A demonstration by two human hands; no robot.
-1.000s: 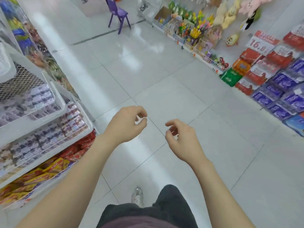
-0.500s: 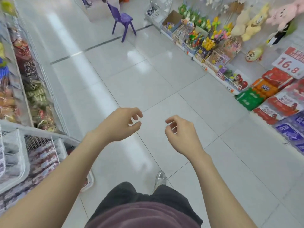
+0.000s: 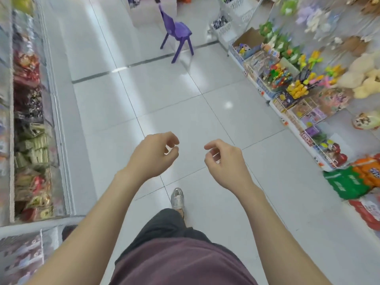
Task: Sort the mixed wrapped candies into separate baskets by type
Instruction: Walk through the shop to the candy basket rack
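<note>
My left hand (image 3: 153, 155) and right hand (image 3: 225, 163) hang loosely curled and empty, well short of the purple chair (image 3: 177, 32), while what look like wrapped candies (image 3: 220, 21) sit in white baskets (image 3: 225, 30) just right of that chair, so sorting seems not yet begun.

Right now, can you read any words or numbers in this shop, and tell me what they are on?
No text in this picture can be read.
Orange plastic packs on the right: a blue mark, too blurred to read.
Green plastic packs beside them: white print, too blurred.
Flat colourful toy boxes on the right shelf: print too small.
Green and red snack bags on the left shelf: blurred.
</note>
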